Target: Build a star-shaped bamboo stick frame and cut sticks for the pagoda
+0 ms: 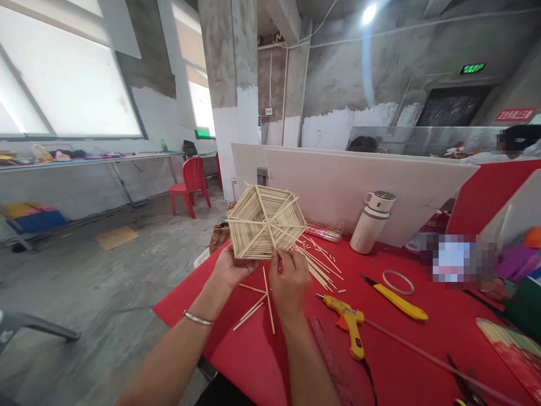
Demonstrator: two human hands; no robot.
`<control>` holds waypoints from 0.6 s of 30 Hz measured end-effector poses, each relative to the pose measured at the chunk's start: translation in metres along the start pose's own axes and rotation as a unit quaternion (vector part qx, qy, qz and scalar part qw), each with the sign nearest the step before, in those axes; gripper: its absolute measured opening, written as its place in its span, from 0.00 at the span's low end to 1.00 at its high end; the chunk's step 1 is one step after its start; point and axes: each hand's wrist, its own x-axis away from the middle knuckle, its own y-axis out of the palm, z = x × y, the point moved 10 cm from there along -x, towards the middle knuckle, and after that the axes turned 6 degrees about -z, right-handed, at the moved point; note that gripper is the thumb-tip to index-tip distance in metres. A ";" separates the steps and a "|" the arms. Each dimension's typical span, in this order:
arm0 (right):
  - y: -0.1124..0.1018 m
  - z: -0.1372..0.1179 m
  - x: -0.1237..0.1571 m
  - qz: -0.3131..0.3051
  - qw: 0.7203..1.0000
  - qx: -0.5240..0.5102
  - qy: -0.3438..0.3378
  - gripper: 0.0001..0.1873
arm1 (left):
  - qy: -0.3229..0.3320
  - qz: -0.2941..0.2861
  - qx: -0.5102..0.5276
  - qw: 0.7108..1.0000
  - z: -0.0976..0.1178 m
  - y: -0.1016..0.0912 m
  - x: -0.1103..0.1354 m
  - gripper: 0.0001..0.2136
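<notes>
An octagon-like basket of thin wooden sticks (247, 241) is held up over the front of the red table, tilted so that crossing spoke sticks show. My left hand (231, 269) grips its lower left edge, fingers passing underneath and partly hidden. At the lower right edge, my right hand (291, 276) is closed in a pinch on the end of one wooden stick (271, 235) that runs to the middle of the spokes. Loose sticks (269, 307) lie below the basket, and a bundle of more sticks (319, 269) is spread behind my right hand.
Right of my hands lie a yellow glue gun (346, 321) with a cord, a yellow utility knife (399, 300), a clear ring (398, 282) and scissors (465, 380). A white flask (369, 225) stands before a white board (338, 180). A red chair (192, 183) is at left.
</notes>
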 end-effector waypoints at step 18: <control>-0.022 0.013 -0.002 0.067 0.993 -0.076 0.066 0.11 | 0.026 -0.013 0.025 0.999 0.019 0.003 -0.011 0.20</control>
